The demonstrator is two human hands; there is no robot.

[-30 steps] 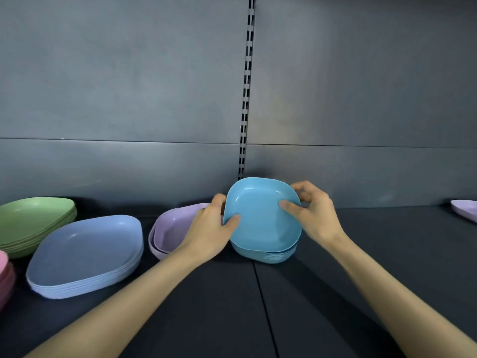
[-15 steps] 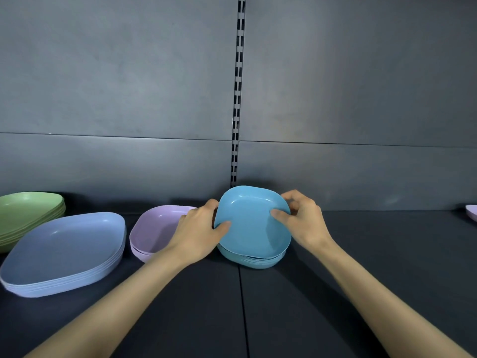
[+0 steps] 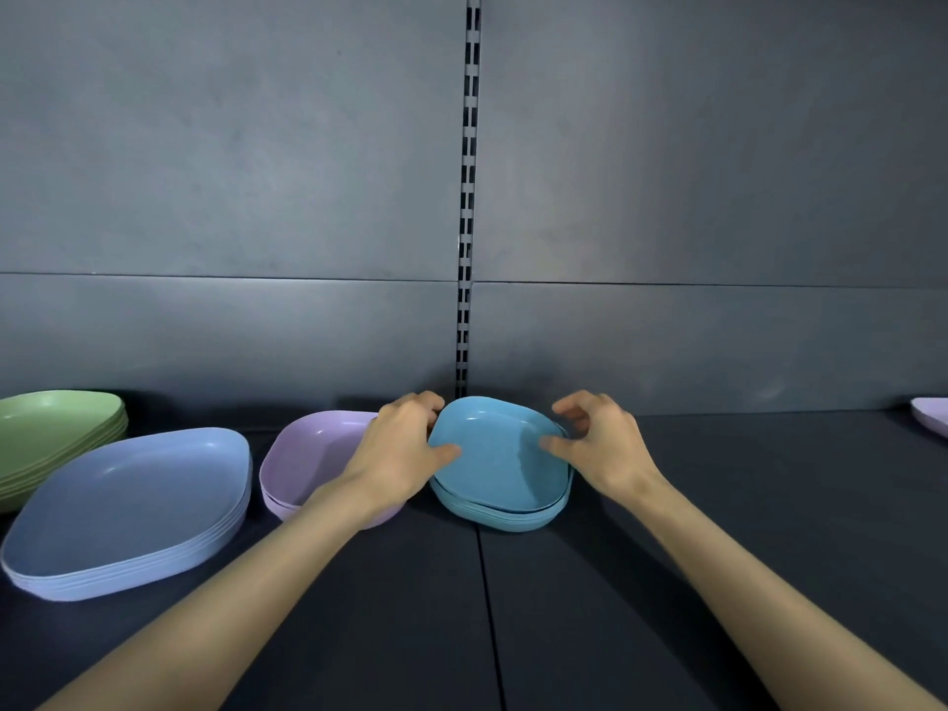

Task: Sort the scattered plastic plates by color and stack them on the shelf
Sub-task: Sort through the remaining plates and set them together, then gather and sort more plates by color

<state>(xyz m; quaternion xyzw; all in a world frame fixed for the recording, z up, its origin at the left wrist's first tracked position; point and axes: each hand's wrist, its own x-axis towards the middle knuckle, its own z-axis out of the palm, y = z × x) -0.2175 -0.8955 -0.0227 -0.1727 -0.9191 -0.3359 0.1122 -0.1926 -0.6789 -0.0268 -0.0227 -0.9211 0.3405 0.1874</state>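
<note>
A teal plate [image 3: 500, 461] lies nearly flat on top of a small teal stack [image 3: 505, 515] at the middle of the dark shelf [image 3: 718, 505]. My left hand [image 3: 397, 454] grips the top plate's left rim, thumb inside and fingers curled behind it. On the right rim my right hand [image 3: 600, 446] has its thumb on the inner surface, and its fingers curl over the far corner. Left of the teal stack sit lilac plates [image 3: 308, 454], partly hidden by my left wrist.
A periwinkle-blue stack [image 3: 128, 510] stands at the left, a green stack [image 3: 51, 433] behind it at the far left edge. One lilac plate [image 3: 931, 415] shows at the right edge. The grey back wall with a slotted upright [image 3: 466, 248] rises close behind the plates.
The teal plate has come down from a steep tilt to lie almost flat on the teal stack. Both hands lowered with it, and the right fingers have loosened a little.
</note>
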